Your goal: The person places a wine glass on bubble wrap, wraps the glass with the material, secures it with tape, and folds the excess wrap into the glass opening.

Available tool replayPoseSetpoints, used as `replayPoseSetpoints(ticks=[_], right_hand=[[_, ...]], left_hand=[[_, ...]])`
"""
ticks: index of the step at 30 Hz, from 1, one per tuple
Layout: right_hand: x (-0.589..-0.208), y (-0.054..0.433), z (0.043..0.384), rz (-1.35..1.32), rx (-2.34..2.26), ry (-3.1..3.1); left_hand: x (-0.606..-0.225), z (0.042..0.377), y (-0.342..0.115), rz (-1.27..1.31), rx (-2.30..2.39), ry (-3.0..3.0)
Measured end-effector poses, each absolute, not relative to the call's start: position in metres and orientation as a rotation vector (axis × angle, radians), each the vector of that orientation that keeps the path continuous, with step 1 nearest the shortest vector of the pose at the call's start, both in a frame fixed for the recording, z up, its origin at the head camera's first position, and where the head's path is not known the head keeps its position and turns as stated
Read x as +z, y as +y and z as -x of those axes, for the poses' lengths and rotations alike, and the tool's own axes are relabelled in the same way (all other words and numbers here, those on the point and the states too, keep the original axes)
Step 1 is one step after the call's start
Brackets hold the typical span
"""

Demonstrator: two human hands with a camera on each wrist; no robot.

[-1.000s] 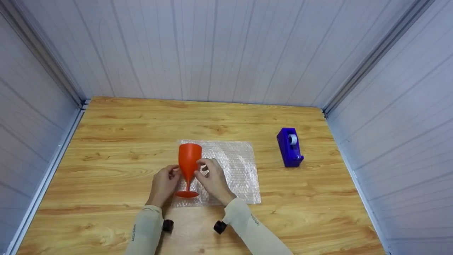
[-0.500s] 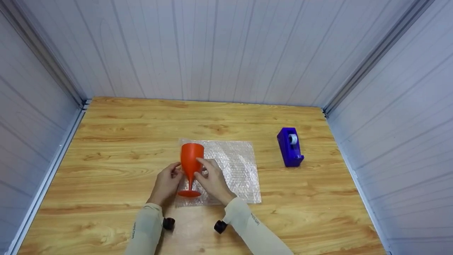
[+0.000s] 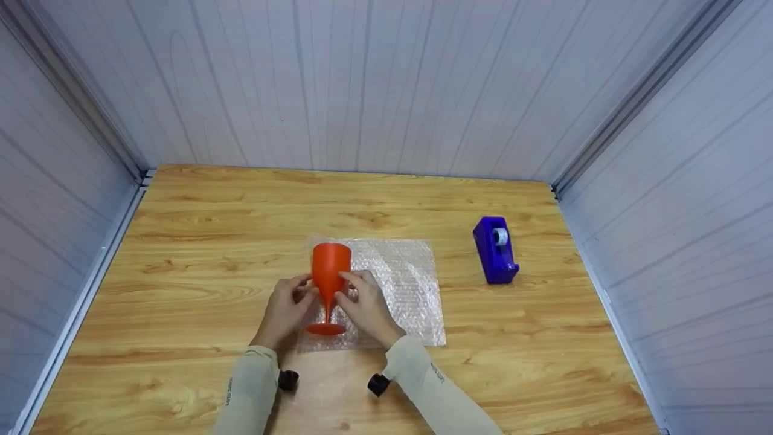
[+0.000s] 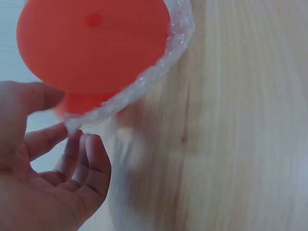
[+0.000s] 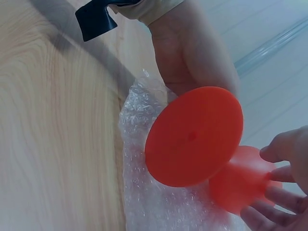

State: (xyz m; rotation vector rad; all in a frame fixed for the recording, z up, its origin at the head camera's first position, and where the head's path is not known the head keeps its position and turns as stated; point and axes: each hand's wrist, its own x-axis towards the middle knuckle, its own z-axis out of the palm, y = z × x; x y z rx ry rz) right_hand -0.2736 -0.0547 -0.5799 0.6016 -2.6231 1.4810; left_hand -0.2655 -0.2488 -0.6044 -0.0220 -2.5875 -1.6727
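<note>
An orange-red goblet [image 3: 330, 266] lies on its side on a square of bubble wrap [image 3: 407, 296], its round base [image 3: 325, 329] toward the person. My left hand [image 3: 284, 311] is at the goblet's left side. In the left wrist view its fingers [image 4: 48, 137] pinch the raised edge of the wrap [image 4: 120, 98], and its thumb [image 4: 43, 96] lies against the goblet behind the base. My right hand [image 3: 369, 308] holds the goblet from the right. In the right wrist view its spread fingers [image 5: 284, 197] rest on the bowl [image 5: 240, 175].
A blue tape dispenser [image 3: 496, 257] with a roll of tape stands on the wooden table [image 3: 211, 241], right of the wrap. White panel walls [image 3: 362, 90] enclose the table at the back and both sides. A black wrist camera [image 3: 288, 380] sticks out from the left sleeve.
The goblet has shifted slightly to the right over the wrap. My left hand has followed it a little to the right, its thumb now nearer the goblet. The right hand has hardly moved.
</note>
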Motion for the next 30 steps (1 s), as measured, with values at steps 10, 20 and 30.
replayPoseSetpoints(ticks=[10, 20, 30], right_hand=[[-0.583, -0.049, 0.276, -0.613, 1.441, -2.619], [-0.582, -0.04, 0.275, -0.581, 1.496, -2.606], [-0.584, -0.034, 0.279, -0.554, 1.492, -2.623]], left_hand=[[-0.601, 0.265, -0.245, -0.035, -1.77, -2.545], [-0.595, 0.265, -0.239, -0.06, -1.824, -2.507], [-0.592, 0.267, -0.235, -0.062, -1.846, -2.484]])
